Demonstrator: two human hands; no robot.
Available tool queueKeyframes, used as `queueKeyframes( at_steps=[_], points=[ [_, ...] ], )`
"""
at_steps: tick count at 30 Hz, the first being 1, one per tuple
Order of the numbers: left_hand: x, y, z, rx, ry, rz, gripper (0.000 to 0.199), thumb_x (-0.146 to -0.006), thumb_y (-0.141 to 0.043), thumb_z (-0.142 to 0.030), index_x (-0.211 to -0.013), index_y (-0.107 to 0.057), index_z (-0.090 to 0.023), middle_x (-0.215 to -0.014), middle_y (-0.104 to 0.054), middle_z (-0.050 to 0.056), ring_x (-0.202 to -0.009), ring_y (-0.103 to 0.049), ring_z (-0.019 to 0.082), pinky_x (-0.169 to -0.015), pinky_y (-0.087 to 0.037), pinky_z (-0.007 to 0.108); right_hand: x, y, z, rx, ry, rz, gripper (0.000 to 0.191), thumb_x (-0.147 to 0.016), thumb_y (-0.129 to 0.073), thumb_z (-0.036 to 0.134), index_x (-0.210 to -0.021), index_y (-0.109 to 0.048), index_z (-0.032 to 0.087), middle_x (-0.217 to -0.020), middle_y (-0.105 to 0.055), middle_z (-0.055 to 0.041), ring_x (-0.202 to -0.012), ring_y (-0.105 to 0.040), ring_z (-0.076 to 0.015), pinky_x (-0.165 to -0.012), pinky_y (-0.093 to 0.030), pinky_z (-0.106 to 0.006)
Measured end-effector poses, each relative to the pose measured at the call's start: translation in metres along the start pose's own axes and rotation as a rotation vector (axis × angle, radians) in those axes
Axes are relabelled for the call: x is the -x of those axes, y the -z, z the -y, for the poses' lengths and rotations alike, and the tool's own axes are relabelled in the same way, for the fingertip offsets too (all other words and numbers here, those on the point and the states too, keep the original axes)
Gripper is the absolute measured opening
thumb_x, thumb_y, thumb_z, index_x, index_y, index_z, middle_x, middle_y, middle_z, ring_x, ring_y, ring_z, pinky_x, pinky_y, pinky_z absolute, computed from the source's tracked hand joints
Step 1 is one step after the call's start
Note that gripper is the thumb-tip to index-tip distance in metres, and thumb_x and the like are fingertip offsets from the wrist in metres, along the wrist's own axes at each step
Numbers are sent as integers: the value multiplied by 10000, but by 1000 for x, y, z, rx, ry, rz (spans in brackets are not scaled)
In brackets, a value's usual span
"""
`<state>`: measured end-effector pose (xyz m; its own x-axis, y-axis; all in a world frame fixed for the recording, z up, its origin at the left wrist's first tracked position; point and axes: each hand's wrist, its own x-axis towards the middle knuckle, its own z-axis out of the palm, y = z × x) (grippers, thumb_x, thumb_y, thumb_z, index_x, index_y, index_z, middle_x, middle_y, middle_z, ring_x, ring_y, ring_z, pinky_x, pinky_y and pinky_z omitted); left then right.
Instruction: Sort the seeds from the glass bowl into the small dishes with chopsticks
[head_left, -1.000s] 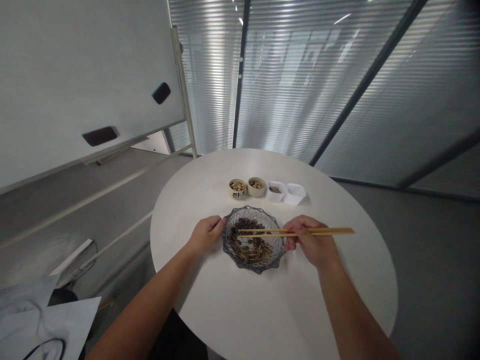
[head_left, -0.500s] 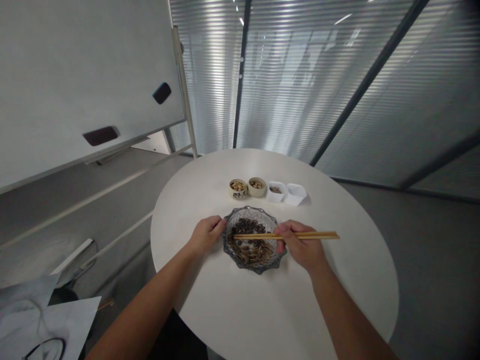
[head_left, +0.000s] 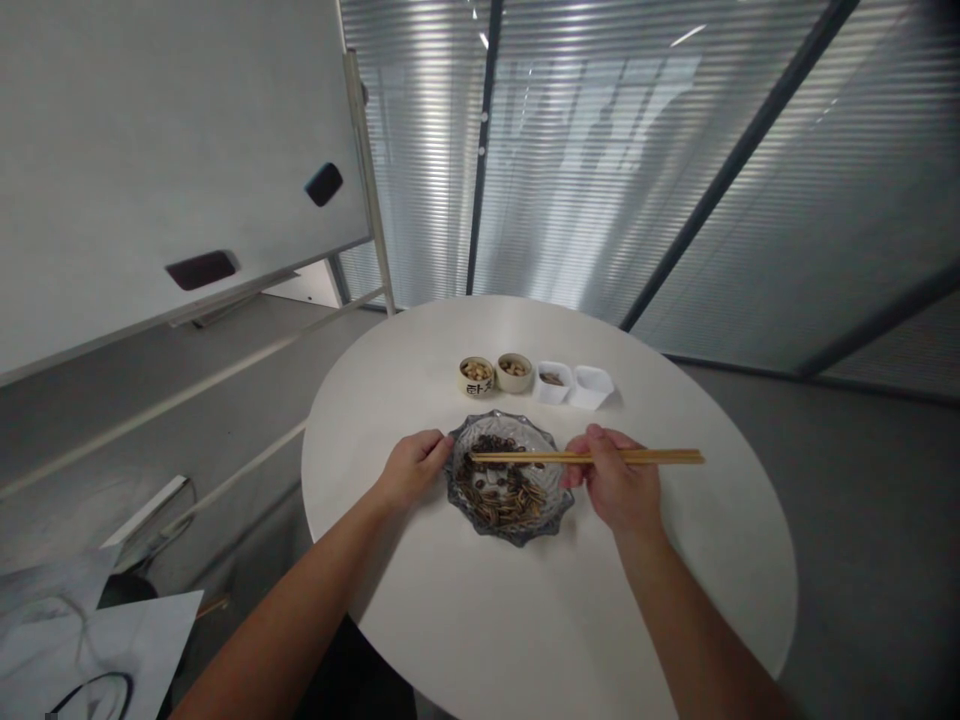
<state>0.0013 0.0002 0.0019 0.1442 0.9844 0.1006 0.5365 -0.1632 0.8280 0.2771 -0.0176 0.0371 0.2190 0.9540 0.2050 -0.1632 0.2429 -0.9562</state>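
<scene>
Chopsticks [head_left: 667,456] over a glass bowl [head_left: 534,438]

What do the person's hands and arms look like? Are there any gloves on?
No gloves! The left hand and right hand are bare. The left forearm and right forearm are bare too: no sleeves, watch or bracelet can be seen. I can't tell about small rings.

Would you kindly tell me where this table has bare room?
Bare tabletop lies between the forearms, in front of the glass bowl; left of the left hand; and beyond the cups and white trays. Crowded spots are the bowl, with the right hand holding chopsticks over it, and that row.
</scene>
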Motion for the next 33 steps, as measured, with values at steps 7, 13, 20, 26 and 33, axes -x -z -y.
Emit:
queueKeyframes(
  at_steps=[7, 13, 20, 26, 33],
  points=[
    [0, 2, -2, -27, -12, 9, 458, -966, -425, -516, -642, -459, -194, -634, -461, -20, -639, -426, 128, -601, -310, 261, -25, 11, 2, -235, 59, -283, 381, -760, -819, 480, -654, -635, 163, -547, -641, 27, -329, -496, -83, -348, -517, -253],
    [-1, 2, -1, -23, -20, 7, 452, -958, -431, -510, -638, -476, -194, -633, -473, -17, -641, -435, 131, -597, -314, 261, -60, 43, -8, -304, 91, -504, 355, -885, -694, 413, -641, -595, 175, -485, -583, 39, -398, -529, -88, -437, -558, -231],
    [-1, 2, -2, -23, 2, 18, 462, -954, -426, -536, -640, -457, -200, -629, -454, -19, -639, -425, 131, -594, -321, 256, -79, 51, -23, -151, 128, -548, 354, -904, -657, 471, -711, -592, 181, -489, -596, 41, -394, -585, -117, -477, -603, -271],
    [0, 1, -3, 2, 20, 2, 469, -944, -436, -557, -638, -454, -201, -629, -452, -17, -635, -414, 132, -582, -318, 255, -70, 46, -14, -165, 185, -458, 460, -830, -698, 619, -723, -576, 188, -509, -591, 56, -389, -585, -123, -459, -604, -299],
    [0, 1, -2, -3, 7, -3, 475, -944, -431, -554, -636, -489, -196, -630, -490, -12, -640, -433, 135, -585, -325, 252, -26, 21, 14, -129, 126, -52, 422, -810, -772, 565, -695, -638, 181, -586, -651, 11, -357, -533, -105, -382, -547, -282]
  ],
)
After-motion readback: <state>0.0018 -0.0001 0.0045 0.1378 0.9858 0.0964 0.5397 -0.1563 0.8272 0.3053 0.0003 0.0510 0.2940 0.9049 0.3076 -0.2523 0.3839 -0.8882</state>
